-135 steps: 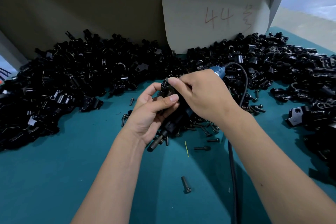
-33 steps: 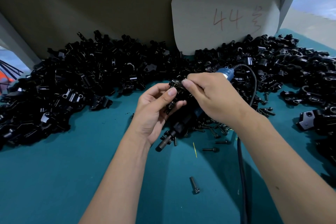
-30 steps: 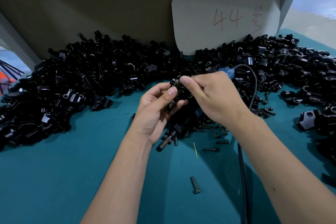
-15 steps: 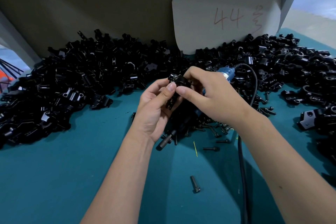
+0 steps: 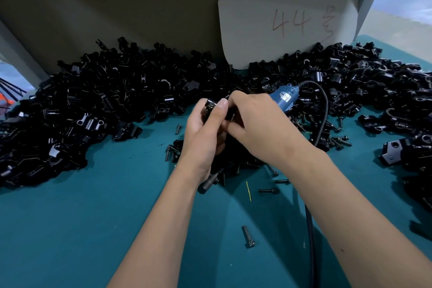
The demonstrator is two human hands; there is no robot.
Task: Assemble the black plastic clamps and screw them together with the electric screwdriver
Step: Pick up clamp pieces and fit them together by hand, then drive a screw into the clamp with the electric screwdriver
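My left hand (image 5: 203, 134) grips a small black plastic clamp (image 5: 210, 103), its thumb pressed along the clamp's right side. My right hand (image 5: 257, 128) meets it from the right, index finger and thumb pinching what looks like a thin dark screw (image 5: 233, 116) against the clamp. The electric screwdriver (image 5: 285, 98) runs under my right palm: its blue rear end shows past the knuckles and its dark bit end sticks out below my left wrist. Whether the palm holds it or it lies on the mat is hidden.
Large heaps of black clamp parts (image 5: 93, 105) curve along the back and the right side (image 5: 378, 91) of the teal mat (image 5: 70, 229). Loose screws (image 5: 248, 239) lie near my arms. The screwdriver's black cable (image 5: 309, 229) trails toward me. A white card marked 44 (image 5: 287, 18) leans on the back wall.
Both hands have lifted the clamp slightly and turned it. My right fingers moved from on top of the clamp to its right side, curling in tighter.
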